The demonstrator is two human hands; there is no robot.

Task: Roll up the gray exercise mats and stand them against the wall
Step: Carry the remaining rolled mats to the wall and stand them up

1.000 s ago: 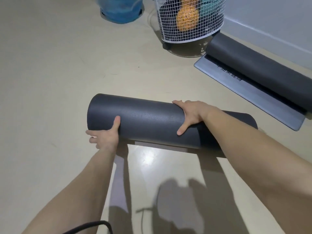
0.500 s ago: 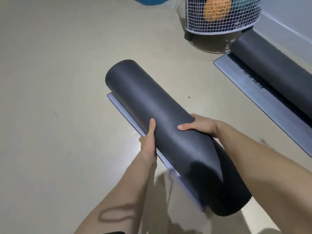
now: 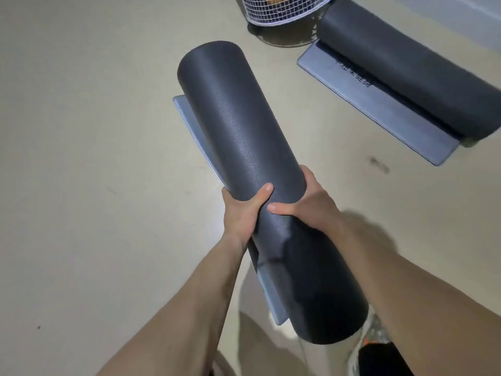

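Observation:
A rolled dark gray mat (image 3: 238, 126) is lifted off the floor, its long axis pointing away from me and its near end low by my legs. A lighter gray loose flap hangs along its left underside. My left hand (image 3: 242, 213) grips the roll from the left with the thumb on top. From the right, my right hand (image 3: 306, 204) grips it at the same spot, thumb across the roll. A second gray mat (image 3: 406, 77), mostly rolled with a flat tail, lies on the floor at the upper right.
A white wire basket (image 3: 282, 9) with an orange object inside stands at the top, next to the second mat's far end. The pale wall (image 3: 461, 12) runs along the upper right. Beige floor (image 3: 81, 158) spreads to the left. My shoe (image 3: 379, 346) is at the bottom right.
The roll lay sideways on the floor; I lifted it and turned it end-on. Both hands have slid together to grip its middle, and the view has moved closer.

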